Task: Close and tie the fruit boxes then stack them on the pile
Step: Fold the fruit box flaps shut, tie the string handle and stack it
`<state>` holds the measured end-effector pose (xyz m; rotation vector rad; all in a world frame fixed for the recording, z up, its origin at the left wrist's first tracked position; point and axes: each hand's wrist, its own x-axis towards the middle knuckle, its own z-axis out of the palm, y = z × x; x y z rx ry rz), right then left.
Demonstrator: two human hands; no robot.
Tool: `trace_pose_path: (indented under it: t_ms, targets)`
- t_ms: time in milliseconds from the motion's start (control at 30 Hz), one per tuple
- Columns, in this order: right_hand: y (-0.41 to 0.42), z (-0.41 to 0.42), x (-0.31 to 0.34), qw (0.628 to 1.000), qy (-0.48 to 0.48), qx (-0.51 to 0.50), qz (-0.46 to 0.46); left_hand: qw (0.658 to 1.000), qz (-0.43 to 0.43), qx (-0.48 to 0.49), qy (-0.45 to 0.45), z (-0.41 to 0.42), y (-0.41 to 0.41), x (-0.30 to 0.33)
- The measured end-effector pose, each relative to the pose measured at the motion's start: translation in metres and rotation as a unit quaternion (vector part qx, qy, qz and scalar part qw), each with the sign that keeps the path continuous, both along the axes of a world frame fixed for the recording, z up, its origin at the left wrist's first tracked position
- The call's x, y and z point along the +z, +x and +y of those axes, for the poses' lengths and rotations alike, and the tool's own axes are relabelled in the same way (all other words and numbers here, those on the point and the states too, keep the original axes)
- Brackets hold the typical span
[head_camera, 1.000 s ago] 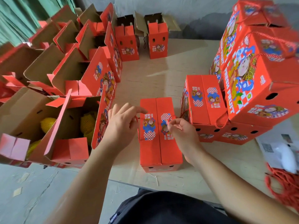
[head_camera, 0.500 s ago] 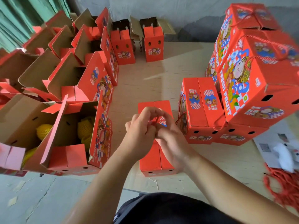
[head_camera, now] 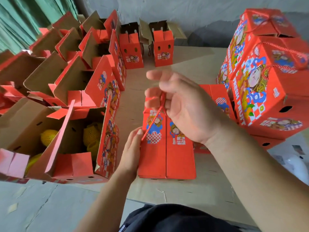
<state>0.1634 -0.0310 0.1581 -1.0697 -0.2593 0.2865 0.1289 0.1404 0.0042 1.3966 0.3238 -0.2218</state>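
A closed red fruit box (head_camera: 167, 153) lies flat on the table in front of me. A red cord (head_camera: 153, 122) runs taut across its lid. My right hand (head_camera: 182, 106) is raised above the box and pinches the cord's upper end. My left hand (head_camera: 132, 151) rests at the box's left edge and holds the cord's lower end against it. The pile of tied red boxes (head_camera: 267, 91) stands at the right, with another closed box (head_camera: 220, 99) lying in front of it.
Several open red boxes (head_camera: 71, 84) crowd the left side; the nearest (head_camera: 55, 139) holds yellow netted fruit. Two upright open boxes (head_camera: 147, 47) stand at the back. Bare table (head_camera: 192, 64) lies between them. Loose white papers (head_camera: 294, 158) lie at the right.
My hands were together over the box; now the right hand has risen, pulling the cord up, and the left has dropped to the box's left edge.
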Motion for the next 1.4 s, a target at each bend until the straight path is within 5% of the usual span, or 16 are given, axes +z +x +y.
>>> trace_pose_path:
  t_ms: [167, 367, 533, 600, 700, 800, 1067, 1400]
  targets:
    - [0.002, 0.003, -0.016, 0.990, -0.108, -0.086, 0.025, 0.996, 0.077, -0.035, -0.005, 0.000, 0.007, -0.009]
    - [0.015, -0.009, -0.052, 0.937, -0.339, -0.087, 0.026, 0.995, 0.048, -0.046, 0.076, -0.005, -0.001, -0.028]
    - [0.005, -0.040, -0.101, 0.815, -0.566, -0.118, 0.026, 0.990, 0.075, -0.094, 0.079, -0.014, -0.014, -0.044]
    - [-0.028, -0.038, -0.137, 0.818, -0.543, -0.158, 0.104, 0.991, 0.083, -0.093, 0.057, -0.013, -0.016, -0.047]
    - [-0.072, -0.029, -0.179, 0.879, -0.380, -0.138, 0.251, 0.990, 0.101, -0.097, 0.034, -0.011, -0.014, -0.048]
    - [-0.083, -0.022, -0.189, 0.907, -0.313, -0.070, 0.274, 0.987, 0.111, -0.111, 0.025, -0.011, -0.010, -0.044]
    - [-0.063, -0.027, -0.106, 0.941, -0.291, -0.055, 0.161, 0.989, 0.115, -0.074, -0.049, -0.006, -0.013, 0.021]
    - [-0.039, -0.103, 0.018, 0.952, -0.262, -0.159, -0.011, 0.975, -0.169, -0.144, 0.013, -0.076, 0.024, 0.167]
